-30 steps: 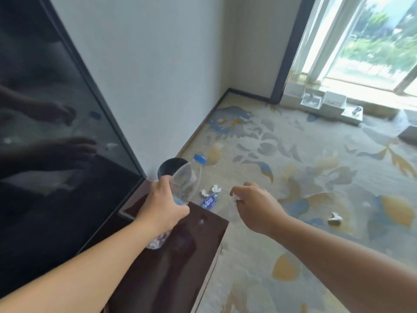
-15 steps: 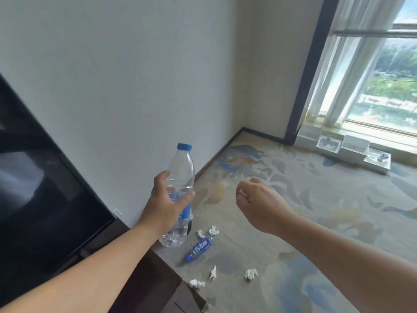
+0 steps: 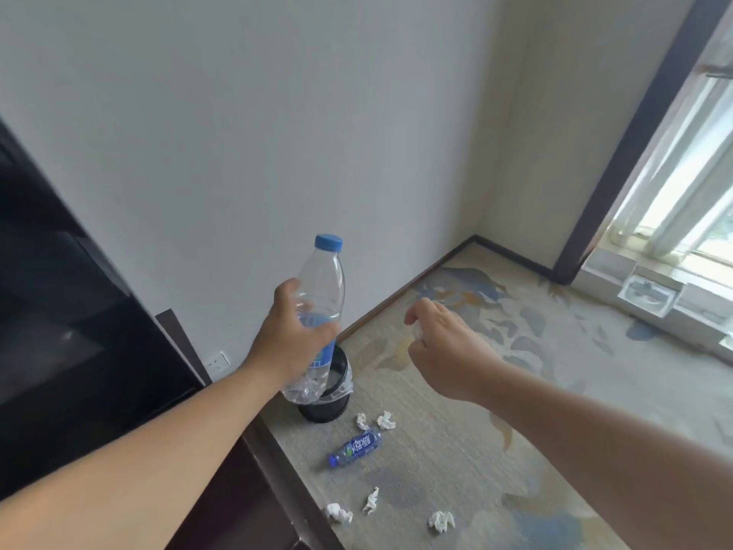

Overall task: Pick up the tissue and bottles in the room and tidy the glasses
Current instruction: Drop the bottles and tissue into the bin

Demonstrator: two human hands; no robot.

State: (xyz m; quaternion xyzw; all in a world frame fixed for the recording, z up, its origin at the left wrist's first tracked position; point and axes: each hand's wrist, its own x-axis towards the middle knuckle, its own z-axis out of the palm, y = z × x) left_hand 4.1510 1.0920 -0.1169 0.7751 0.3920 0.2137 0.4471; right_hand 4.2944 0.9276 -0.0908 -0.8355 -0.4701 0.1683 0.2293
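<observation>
My left hand (image 3: 291,343) grips a clear plastic bottle (image 3: 322,279) with a blue cap, held upright above a black lined waste bin (image 3: 337,394) by the wall. My right hand (image 3: 444,347) is closed on a white crumpled tissue (image 3: 418,331) that peeks out between the fingers, to the right of the bin. On the carpet below lie a small blue bottle (image 3: 357,448) on its side and several crumpled tissues, among them a pair of tissue balls (image 3: 377,421) beside the bin and a single tissue ball (image 3: 441,522) nearer me.
A dark TV screen (image 3: 59,331) and dark wooden cabinet (image 3: 254,498) fill the left. A wall socket (image 3: 216,363) sits low on the white wall. Patterned carpet (image 3: 555,391) stretches right towards a window (image 3: 682,200) with a white ledge unit (image 3: 650,295).
The view has swung up and right, away from the cabinet top. My left hand has carried the bottle over the bin, and my right hand has moved along with the tissue.
</observation>
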